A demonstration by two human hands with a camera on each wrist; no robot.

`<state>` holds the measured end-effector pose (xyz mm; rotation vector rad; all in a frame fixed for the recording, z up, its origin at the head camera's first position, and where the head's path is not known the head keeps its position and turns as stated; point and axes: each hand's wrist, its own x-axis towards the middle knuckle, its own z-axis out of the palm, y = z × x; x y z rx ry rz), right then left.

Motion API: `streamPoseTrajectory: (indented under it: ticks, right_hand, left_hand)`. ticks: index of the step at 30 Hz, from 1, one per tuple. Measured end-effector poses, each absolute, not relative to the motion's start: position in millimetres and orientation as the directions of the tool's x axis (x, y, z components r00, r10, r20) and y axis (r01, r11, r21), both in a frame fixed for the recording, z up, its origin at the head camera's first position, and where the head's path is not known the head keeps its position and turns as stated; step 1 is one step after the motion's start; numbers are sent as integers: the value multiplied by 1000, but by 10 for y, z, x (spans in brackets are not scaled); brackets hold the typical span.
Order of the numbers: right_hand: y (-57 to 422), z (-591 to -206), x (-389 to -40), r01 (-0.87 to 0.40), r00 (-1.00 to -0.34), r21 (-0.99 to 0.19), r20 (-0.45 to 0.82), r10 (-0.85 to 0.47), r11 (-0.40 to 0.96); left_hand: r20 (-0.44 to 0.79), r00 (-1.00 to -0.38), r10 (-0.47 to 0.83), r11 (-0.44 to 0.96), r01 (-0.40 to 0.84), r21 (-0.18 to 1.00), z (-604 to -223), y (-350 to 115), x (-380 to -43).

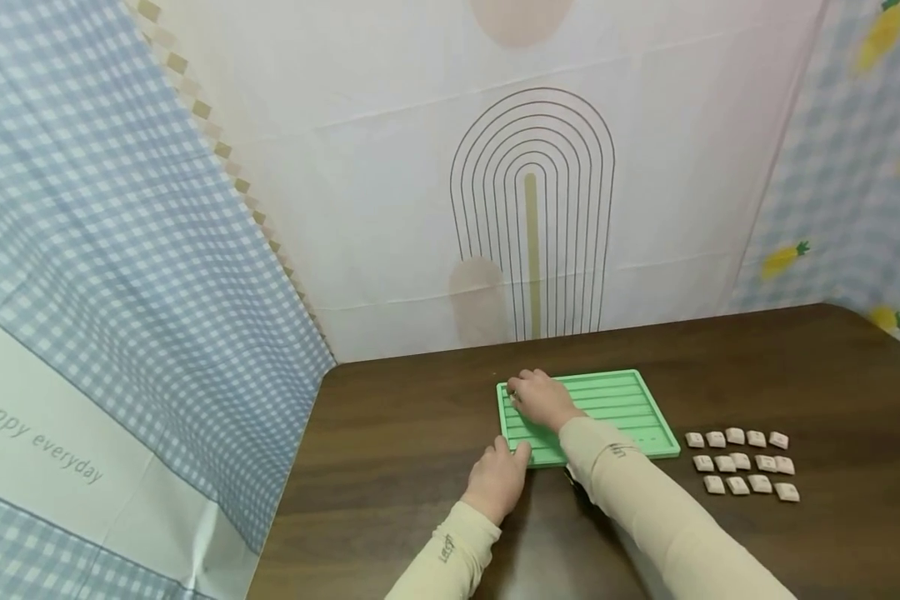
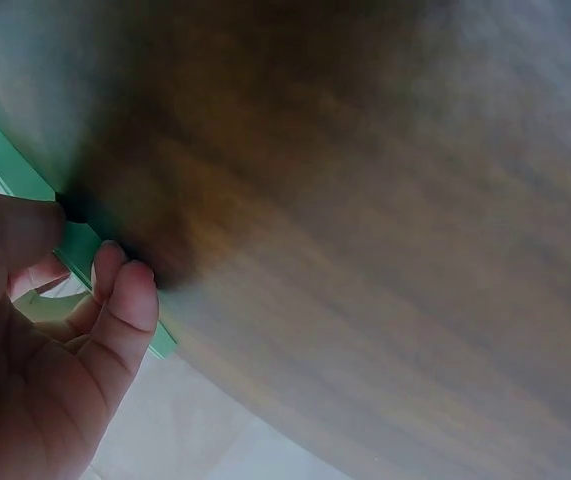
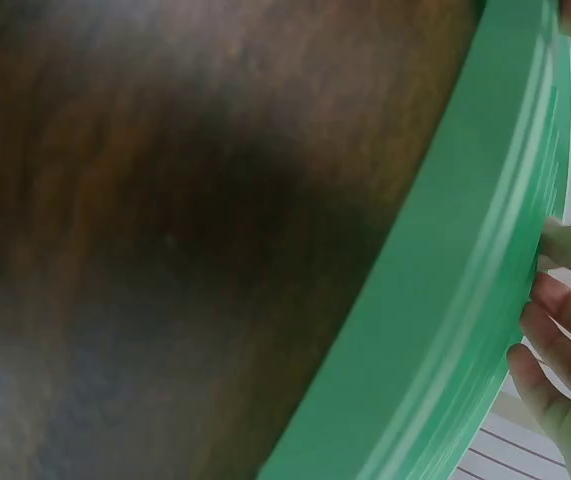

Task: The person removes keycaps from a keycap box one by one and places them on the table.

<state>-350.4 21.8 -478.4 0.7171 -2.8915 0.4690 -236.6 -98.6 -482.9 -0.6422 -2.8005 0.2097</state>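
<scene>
A green ridged tray (image 1: 607, 400) lies on the dark wooden table. My left hand (image 1: 497, 477) grips its near left corner; in the left wrist view that hand (image 2: 55, 330) has thumb and fingers about the green rim. Over the tray's far left end, my right hand (image 1: 543, 400) pinches a small whitish keycap (image 1: 513, 398), mostly hidden by the fingers. The right wrist view shows the right hand (image 3: 570, 330) at the tray's ridges, with a pale bit between thumb and fingers. To the right of the tray, several white keycaps (image 1: 735, 436) with faint marks lie in loose rows.
The brown table (image 1: 390, 433) reaches back to a hanging cloth (image 1: 390, 208) with an arch pattern. Blue checked cloth (image 1: 157, 208) hangs at the left, and more hangs at the right. A dark object (image 1: 576, 483), partly hidden, shows under the right sleeve.
</scene>
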Motion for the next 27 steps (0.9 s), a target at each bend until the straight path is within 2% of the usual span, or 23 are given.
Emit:
streamPoseTrajectory:
  ticks: [4,10,16,27]
  right_hand:
    - [213,-4751,-3498,-510,-852,-232,266,-450,828]
    - [225,-4694,-3467,-492,-864,-233,249,-438,839]
    - [355,-4551,-3442,-509,-846,-198,295,-444,838]
    - [842,-4130,-3221,-534,-836,-221,285,-470,816]
  left_hand:
    - [196,-882,429,900,400,-172,-4716,-965,-2346]
    - [222,-872,436,898,405,-173,-4744,-961,-2356]
    - [230,-866,445,894,413,-174,-4744,-963,-2335]
    - [130,-888,440,898,433,-83,-4705,-973,-2346]
